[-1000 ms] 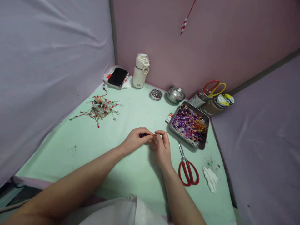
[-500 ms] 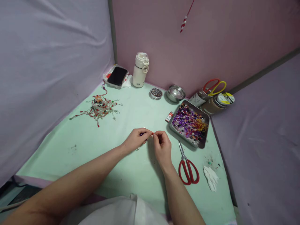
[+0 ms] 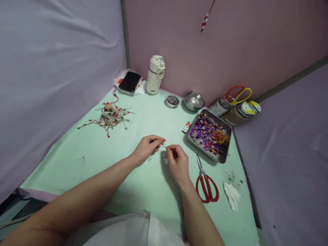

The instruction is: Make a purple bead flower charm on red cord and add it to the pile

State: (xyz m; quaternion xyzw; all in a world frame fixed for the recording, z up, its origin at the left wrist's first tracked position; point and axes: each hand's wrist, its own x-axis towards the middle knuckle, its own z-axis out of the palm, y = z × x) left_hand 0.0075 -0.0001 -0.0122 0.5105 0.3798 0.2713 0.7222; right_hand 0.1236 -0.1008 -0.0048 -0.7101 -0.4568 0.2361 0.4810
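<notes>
My left hand (image 3: pixel 148 147) is closed over a beaded cord, with a dark purple bead (image 3: pixel 152 141) showing between its fingers and a thin loop hanging below. At its fingertips is a small red bit, from which a thin red cord (image 3: pixel 163 146) runs across to the other hand. My right hand (image 3: pixel 177 160) pinches the end of that cord between thumb and forefinger. Both hands are just above the pale green tabletop (image 3: pixel 143 194), a short gap apart. To the right of my right hand lie red-handled scissors (image 3: pixel 205 181), blades pointing away.
A metal tray (image 3: pixel 205 157) holds mixed beads and yellow thread. Behind are a steel bowl (image 3: pixel 194 101), a round tin (image 3: pixel 172 101), a white bottle (image 3: pixel 155 77), a phone (image 3: pixel 130 81) and jars (image 3: pixel 235 115). Beaded strings (image 3: pixel 112 116) lie left; a crumpled white glove-like cloth (image 3: pixel 232 195) lies right.
My hands have drawn slightly apart, and the red cord now shows stretched between them. The left fingertips have risen a little. The whole view has shifted slightly.
</notes>
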